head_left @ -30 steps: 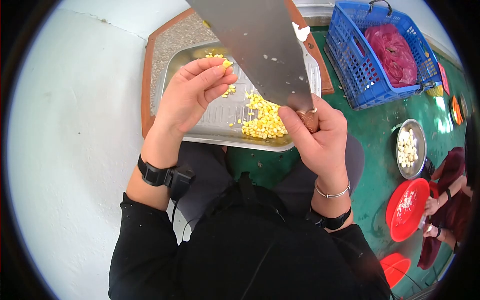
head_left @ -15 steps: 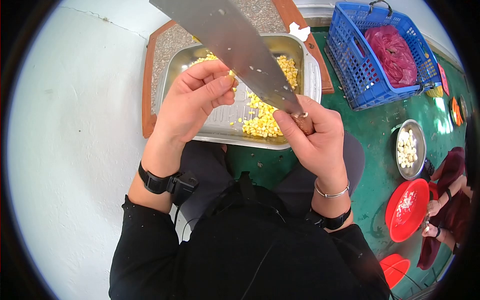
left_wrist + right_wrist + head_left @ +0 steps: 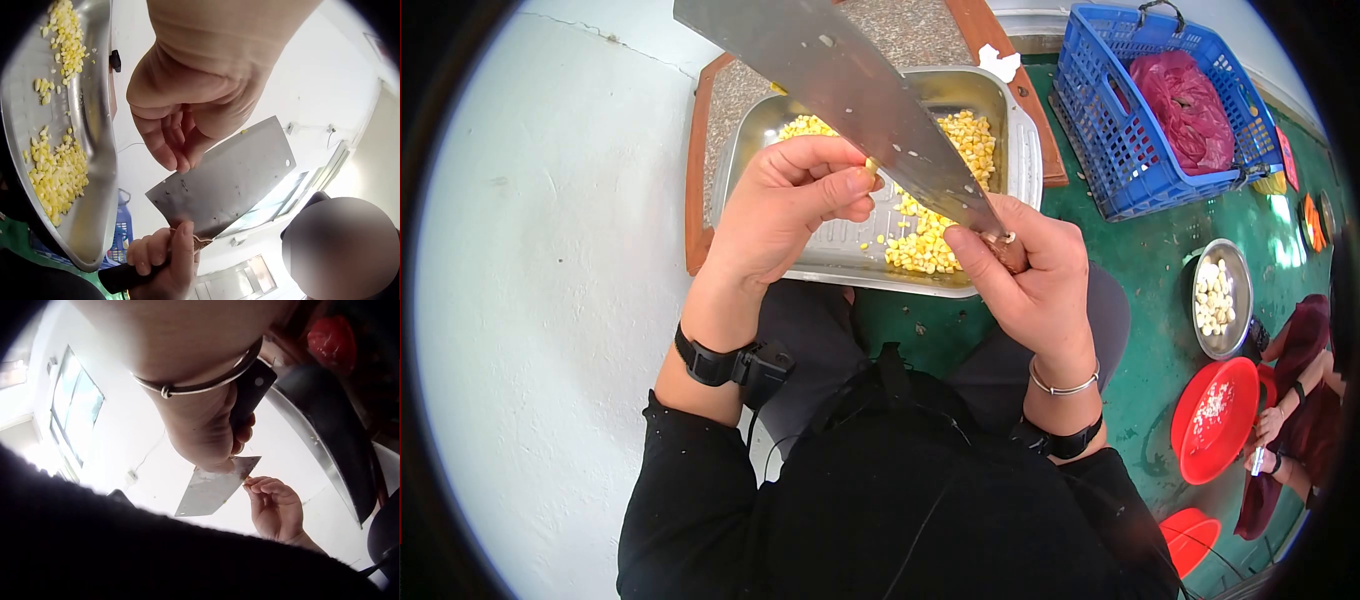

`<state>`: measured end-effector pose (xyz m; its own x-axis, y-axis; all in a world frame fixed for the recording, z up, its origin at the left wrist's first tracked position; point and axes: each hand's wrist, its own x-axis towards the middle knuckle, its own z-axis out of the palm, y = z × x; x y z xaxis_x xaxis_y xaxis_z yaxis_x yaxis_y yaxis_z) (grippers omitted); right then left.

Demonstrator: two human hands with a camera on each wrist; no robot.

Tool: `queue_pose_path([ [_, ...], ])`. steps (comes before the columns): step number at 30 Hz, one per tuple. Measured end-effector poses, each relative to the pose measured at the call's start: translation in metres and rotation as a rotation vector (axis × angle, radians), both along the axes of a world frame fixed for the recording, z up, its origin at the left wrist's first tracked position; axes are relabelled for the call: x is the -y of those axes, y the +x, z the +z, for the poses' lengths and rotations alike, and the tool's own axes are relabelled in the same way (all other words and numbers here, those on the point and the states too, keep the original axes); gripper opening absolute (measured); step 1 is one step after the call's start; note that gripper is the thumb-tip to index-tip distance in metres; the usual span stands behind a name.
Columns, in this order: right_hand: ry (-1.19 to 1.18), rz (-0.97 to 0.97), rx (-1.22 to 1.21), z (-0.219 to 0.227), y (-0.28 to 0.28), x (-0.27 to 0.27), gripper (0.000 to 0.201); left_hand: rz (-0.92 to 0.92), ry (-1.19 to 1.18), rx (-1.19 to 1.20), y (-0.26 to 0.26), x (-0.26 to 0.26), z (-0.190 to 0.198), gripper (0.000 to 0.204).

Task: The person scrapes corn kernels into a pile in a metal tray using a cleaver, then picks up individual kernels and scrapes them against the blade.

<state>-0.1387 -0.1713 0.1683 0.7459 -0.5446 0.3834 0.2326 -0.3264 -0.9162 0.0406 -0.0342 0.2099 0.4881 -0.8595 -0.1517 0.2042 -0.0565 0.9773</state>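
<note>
Cleaver [image 3: 850, 105] slants above the tray [image 3: 1027, 150], its handle gripped in the right hand [image 3: 1040, 275], thumb at the blade's base. I see the left hand [image 3: 785, 205] pinching a small yellow piece [image 3: 870, 166] between thumb and forefinger, the other fingers curled (whether the piece touches the blade, I can't tell). Loose yellow kernels [image 3: 925, 250] lie in the tray beyond and between the hands, partly hidden by blade and fingers. My head view clips the blade's far corner; the left wrist view shows its hole. Right of the right hand stand a blue basket [image 3: 1115, 130], a metal bowl [image 3: 1238, 290] and a red basin [image 3: 1235, 440].
</note>
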Motion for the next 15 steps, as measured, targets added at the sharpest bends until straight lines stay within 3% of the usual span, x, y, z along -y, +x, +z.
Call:
queue_pose_path([
  [6,0.029,0.014,-0.015,-0.0010,-0.0014,0.0003,0.026,-0.054,0.094,0.064,0.0001,0.0026,-0.0038,0.014],
  [15,0.006,0.018,-0.017,-0.0004,-0.0014,0.0011,0.025,-0.094,0.070,-0.077,-0.0011,0.0022,-0.0009,0.024],
])
